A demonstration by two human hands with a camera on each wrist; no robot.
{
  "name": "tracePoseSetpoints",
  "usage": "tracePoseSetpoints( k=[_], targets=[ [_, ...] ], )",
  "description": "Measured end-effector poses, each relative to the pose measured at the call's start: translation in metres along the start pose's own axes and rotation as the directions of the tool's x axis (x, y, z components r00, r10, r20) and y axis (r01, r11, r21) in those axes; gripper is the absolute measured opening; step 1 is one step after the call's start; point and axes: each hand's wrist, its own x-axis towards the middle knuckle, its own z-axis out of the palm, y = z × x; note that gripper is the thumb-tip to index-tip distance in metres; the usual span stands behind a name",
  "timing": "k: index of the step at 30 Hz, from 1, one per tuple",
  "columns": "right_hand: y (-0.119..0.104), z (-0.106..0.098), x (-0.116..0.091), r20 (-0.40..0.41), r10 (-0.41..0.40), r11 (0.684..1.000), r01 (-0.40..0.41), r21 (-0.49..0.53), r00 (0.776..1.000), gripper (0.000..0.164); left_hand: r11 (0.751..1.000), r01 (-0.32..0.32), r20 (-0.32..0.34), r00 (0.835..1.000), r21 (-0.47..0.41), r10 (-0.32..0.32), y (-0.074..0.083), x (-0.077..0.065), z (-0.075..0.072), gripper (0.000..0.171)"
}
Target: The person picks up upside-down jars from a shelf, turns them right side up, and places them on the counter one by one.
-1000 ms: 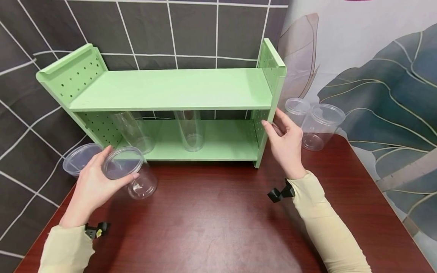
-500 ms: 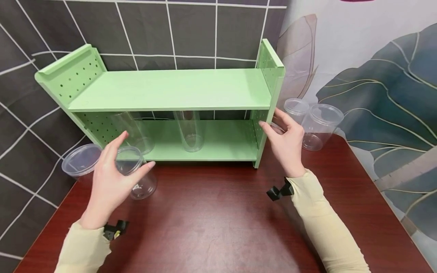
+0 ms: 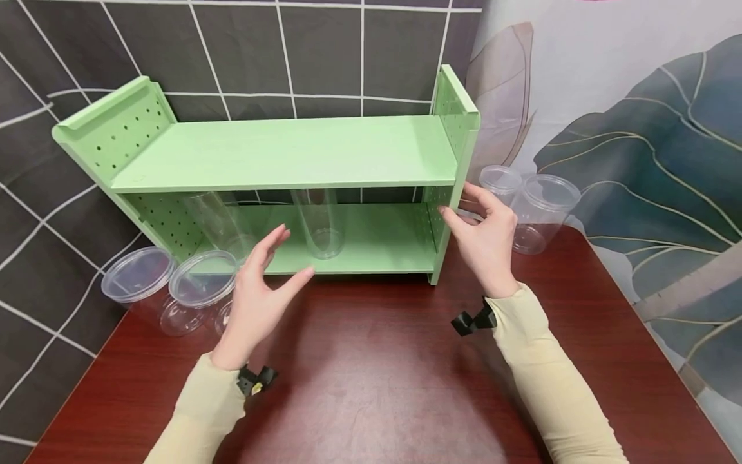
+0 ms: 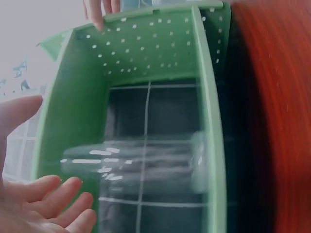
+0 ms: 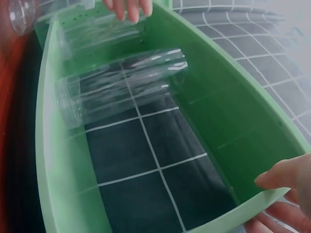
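A light green two-tier shelf [image 3: 284, 154] stands on the table against the tiled backdrop. My right hand [image 3: 487, 241] grips its right side panel, the thumb on the inner side and the fingers outside, as the right wrist view also shows. My left hand [image 3: 257, 306] hovers in front of the lower tier, thumb and fingers spread with nothing between them. Two clear plastic jars stand upright on that tier, one near the middle [image 3: 323, 235] and one toward the left [image 3: 214, 222]. Beside my left hand, two lidded clear jars, a nearer one [image 3: 204, 278] and a farther one [image 3: 139, 274], stand on the table.
Right of the shelf, a smaller clear jar [image 3: 500, 180] and a wider one [image 3: 545, 196] stand near the patterned curtain [image 3: 649, 148]. The dark red table [image 3: 371, 380] extends in front of the shelf.
My left hand has let go of the nearer lidded jar at the left and moved right, to the front of the lower tier. My right hand has stayed on the side panel.
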Motion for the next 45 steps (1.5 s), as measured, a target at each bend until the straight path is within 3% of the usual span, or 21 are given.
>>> tracePoseSetpoints(
  k=[4,10,17,22,30,38,45],
  targets=[
    [-0.001,-0.001,0.000,-0.002,-0.017,1.000,0.017,-0.018,1.000,0.039,0.997,0.044,-0.046,0.998,-0.065,-0.047,-0.005,0.010,0.015,0.075],
    [-0.003,0.000,0.000,-0.005,-0.033,0.999,0.033,-0.023,0.999,0.039,0.961,0.220,-0.078,0.969,-0.165,-0.235,-0.021,0.029,0.035,0.084],
    [-0.002,0.002,-0.001,-0.002,-0.034,0.999,0.034,-0.012,0.999,0.039,0.932,0.344,-0.064,0.934,-0.113,-0.352,-0.048,0.041,0.057,0.092],
    [-0.007,0.004,-0.002,-0.008,-0.033,0.999,0.033,-0.020,0.999,0.039,0.926,0.357,-0.051,0.930,-0.122,-0.365,-0.055,0.050,0.064,0.090],
    [-0.037,0.004,-0.010,-0.006,-0.038,0.998,0.037,-0.058,0.999,0.036,0.928,0.347,-0.059,0.932,-0.136,-0.357,-0.057,0.055,0.066,0.080],
    [-0.007,0.003,-0.003,-0.008,-0.038,0.999,0.037,-0.032,0.999,0.038,0.927,0.346,-0.052,0.933,-0.143,-0.356,-0.055,0.048,0.061,0.081],
    [-0.001,0.003,-0.003,-0.006,-0.045,0.999,0.045,-0.014,0.999,0.037,0.932,0.331,-0.031,0.940,-0.148,-0.338,-0.053,0.035,0.056,0.081]
  ],
)
